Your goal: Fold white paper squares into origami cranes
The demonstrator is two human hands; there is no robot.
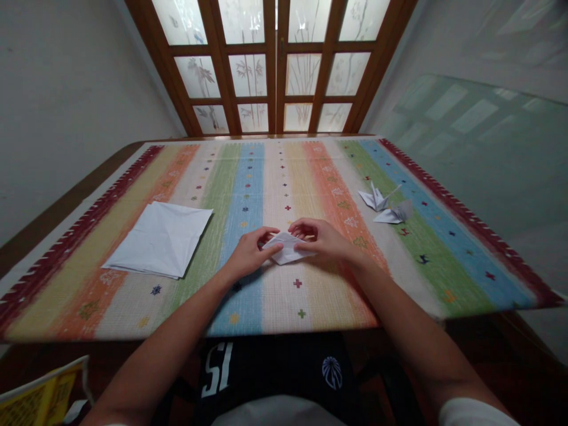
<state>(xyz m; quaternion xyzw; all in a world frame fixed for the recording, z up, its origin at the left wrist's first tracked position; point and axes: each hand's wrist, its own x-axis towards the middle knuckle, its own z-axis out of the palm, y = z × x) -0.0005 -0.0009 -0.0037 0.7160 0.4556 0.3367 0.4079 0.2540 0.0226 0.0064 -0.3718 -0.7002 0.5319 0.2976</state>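
Between my two hands, near the middle of the table, is a small piece of folded white paper (287, 248) with creased, pointed edges. My left hand (254, 251) pinches its left side, thumb on top and fingers curled behind. On the other side my right hand (320, 238) grips the right edge, the thumb lying across the paper and the fingers bent over its far side. The fingertips behind the paper are partly hidden. To the left lies a stack of white paper sheets (162, 239) with fold lines across the top one.
Two folded paper cranes (377, 198) sit close together at the right. A striped, patterned cloth (284, 171) covers the table, its front edge just before my lap. Beyond stand wooden doors (276, 71) with glass panes. A yellow basket (42, 396) is at the lower left.
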